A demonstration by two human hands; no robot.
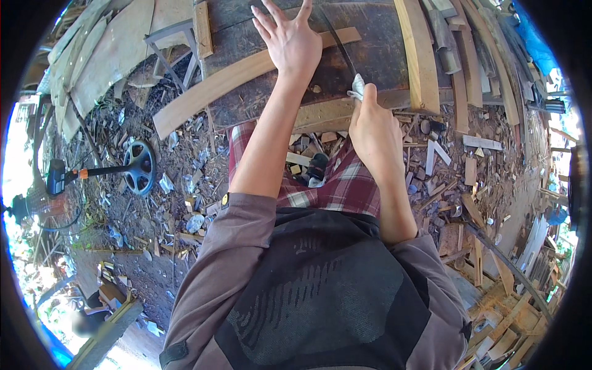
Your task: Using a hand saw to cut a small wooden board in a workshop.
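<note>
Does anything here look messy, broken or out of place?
Yes, the ground around the dark workbench is strewn with wood offcuts and shavings. An electric fan lies tipped on the dirt at the left. On the bench, the left hand presses a long wooden strip lying askew, while the right hand grips a cloth-wrapped blade.

Ground: bare dirt (154, 271), littered with wood offcuts (444, 154) and shavings.
Left: planks (105, 55) piled; small fan (31, 203) standing.
Right: stacked timber (512, 320); blue tarp (533, 43).
Light: bright daylight, outdoors.
</note>
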